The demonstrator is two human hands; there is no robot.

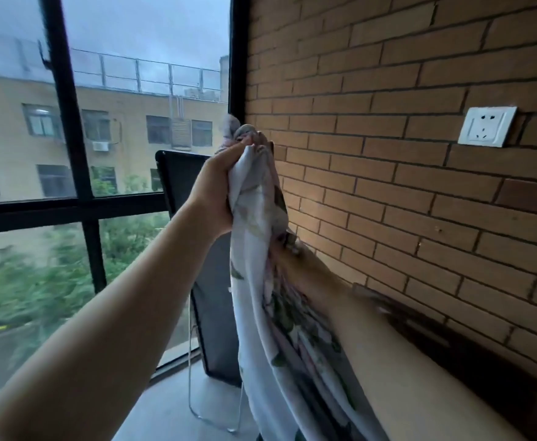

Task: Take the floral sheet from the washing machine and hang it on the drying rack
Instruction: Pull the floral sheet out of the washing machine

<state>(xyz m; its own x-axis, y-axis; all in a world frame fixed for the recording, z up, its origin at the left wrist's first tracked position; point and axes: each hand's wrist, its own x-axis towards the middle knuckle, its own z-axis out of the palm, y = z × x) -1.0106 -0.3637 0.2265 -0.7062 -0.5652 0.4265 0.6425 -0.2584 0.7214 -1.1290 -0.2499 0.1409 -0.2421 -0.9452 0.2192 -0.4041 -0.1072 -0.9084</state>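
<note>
Brick wall (420,154), floral sheet (261,281) hanging vertically.

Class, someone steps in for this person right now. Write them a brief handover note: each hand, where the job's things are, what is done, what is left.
Left hand: raised, grip closed around the bunched top of the floral sheet.
Right hand: lower, mostly hidden in the sheet's folds; it seems to gather the cloth, but its grip cannot be confirmed.
Sheet: hangs in a twisted bundle between the arms, beside the brick wall.
Done: sheet is out and in hand; no washing machine in view.
Left: spread it and hang it. A thin metal frame stands on the floor by the window; whether it is the rack is unclear.
</note>
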